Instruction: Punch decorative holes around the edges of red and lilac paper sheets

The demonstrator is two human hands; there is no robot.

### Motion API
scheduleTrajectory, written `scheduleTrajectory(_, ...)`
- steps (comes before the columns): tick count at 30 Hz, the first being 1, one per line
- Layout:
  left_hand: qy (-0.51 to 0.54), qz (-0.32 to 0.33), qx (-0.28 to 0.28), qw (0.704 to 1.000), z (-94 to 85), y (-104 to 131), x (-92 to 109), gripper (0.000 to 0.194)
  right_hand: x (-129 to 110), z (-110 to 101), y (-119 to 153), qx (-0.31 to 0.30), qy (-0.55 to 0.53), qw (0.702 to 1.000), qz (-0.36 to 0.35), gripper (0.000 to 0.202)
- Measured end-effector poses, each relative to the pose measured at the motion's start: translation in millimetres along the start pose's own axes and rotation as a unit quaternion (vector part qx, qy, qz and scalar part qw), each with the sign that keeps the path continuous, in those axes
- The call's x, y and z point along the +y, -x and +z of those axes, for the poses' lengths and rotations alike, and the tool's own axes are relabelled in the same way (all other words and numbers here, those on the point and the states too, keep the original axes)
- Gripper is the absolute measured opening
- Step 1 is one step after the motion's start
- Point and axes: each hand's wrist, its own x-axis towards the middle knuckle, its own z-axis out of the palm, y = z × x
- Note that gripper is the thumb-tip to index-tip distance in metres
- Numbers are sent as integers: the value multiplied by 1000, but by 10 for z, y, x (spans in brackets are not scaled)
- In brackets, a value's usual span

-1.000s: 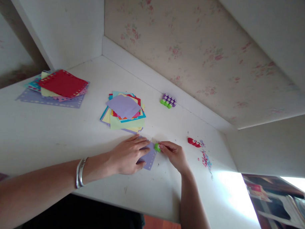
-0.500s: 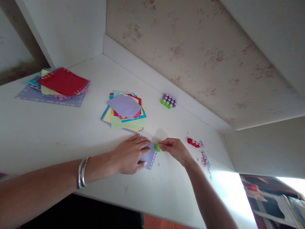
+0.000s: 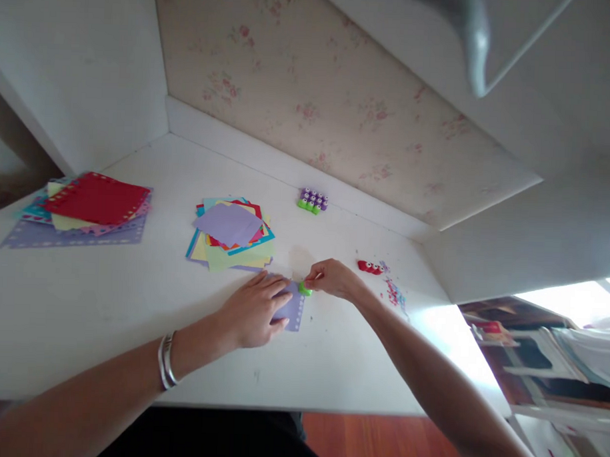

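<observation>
Flat on the white table lies a purple sheet of paper (image 3: 294, 315) with a row of punched holes along its right edge. My left hand (image 3: 256, 311) rests on it with fingers spread, covering much of the sheet. At the sheet's upper right corner, my right hand (image 3: 328, 279) grips a small green craft punch (image 3: 305, 290) between thumb and fingers. The paper's edge meets the punch there; how far it is inserted is hidden.
Uncut coloured papers (image 3: 230, 226) are piled beyond my left hand. Hole-edged sheets (image 3: 100, 200) are stacked at far left. Purple and green punches (image 3: 313, 200) stand by the wall. Several red punches (image 3: 370, 267) sit at right beside scattered paper bits (image 3: 393, 293).
The camera view has shifted, so everything sits differently in the picture. My left hand stays on the purple paper, and my right hand still holds the green punch at its corner.
</observation>
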Motion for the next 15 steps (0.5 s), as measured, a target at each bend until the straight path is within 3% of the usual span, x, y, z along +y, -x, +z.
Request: scheduleTrajectory(15, -1, 8, 8, 1000, -26, -2, 14, 43, 169, -89, 70, -37, -84, 994, -64, 25)
